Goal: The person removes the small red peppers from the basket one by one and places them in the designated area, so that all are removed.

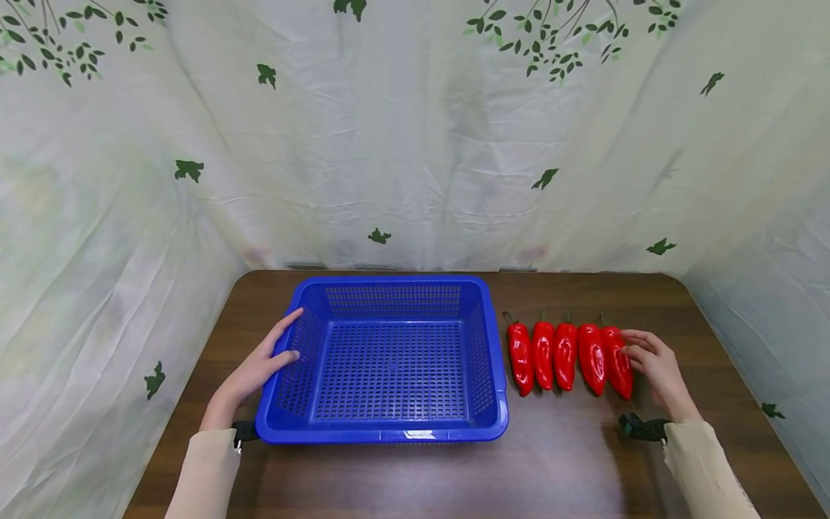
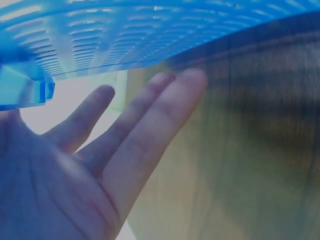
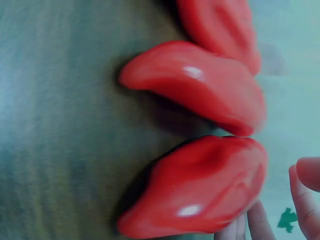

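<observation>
A blue plastic basket [image 1: 389, 435] with perforated walls stands left of centre on the table. At its left rim rests my left hand [image 1: 259, 364], thumb and index finger over the edge. In the left wrist view, the other fingers [image 2: 145, 130] extend straight outside the basket wall [image 2: 125, 37]. Several glossy red peppers with green stems lie in a row to the basket's right. Beside the rightmost pepper [image 1: 617, 364] is my right hand [image 1: 658, 367], its fingers loosely bent. In the right wrist view, fingertips [image 3: 257, 220] show behind the nearest pepper [image 3: 200, 185]; contact is unclear.
The brown wooden table [image 1: 551, 461] reaches back to a pale hanging cloth [image 1: 402, 144] with leaf patterns, which also encloses both sides. A dark wrist camera [image 1: 642, 427] sits on the right wrist.
</observation>
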Available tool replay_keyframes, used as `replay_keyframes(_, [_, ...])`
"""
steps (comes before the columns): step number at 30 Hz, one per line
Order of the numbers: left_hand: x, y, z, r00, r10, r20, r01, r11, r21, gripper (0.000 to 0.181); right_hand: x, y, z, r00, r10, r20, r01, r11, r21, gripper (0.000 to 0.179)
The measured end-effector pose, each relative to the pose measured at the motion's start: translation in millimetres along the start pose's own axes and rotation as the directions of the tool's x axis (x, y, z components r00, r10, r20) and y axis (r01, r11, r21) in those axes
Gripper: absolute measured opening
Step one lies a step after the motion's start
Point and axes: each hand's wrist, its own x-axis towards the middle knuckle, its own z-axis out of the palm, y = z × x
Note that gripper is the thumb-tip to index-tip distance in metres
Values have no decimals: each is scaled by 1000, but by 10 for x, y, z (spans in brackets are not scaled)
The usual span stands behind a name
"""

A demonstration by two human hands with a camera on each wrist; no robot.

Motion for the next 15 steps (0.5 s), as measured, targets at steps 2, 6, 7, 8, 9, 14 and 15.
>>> replay_keyframes(2, [-10,14,-8,1000,4,-12,-4,1000,24,70,-7,-40,-10,1000,-24,-8,24,999,46,26])
replay_keyframes(6, [-42,31,-35,1000,12,-25,-11,999,52,69,-23,-139,-14,998,-59,-17,60,995,78,22])
replay_keyframes(7, [-50,33,-45,1000,15,-26,-13,999,51,68,-28,-167,-8,998,-64,-15,65,994,86,23])
replay_keyframes(8, [-58,33,-58,1000,18,-26,-16,999,43,67,-34,-196,1,997,-71,-13,72,994,81,23])
replay_keyframes(9, [-69,32,-75,999,21,-25,-20,999,36,66,-40,-225,14,997,-77,-8,77,993,85,23])
replay_keyframes(14, [-130,101,-166,999,46,-29,-44,998,36,63,-59,-369,107,993,-114,8,113,991,65,27])
replay_keyframes(15, [-142,132,-180,998,53,-33,-51,997,55,63,-60,-398,130,993,-120,10,120,992,45,29])
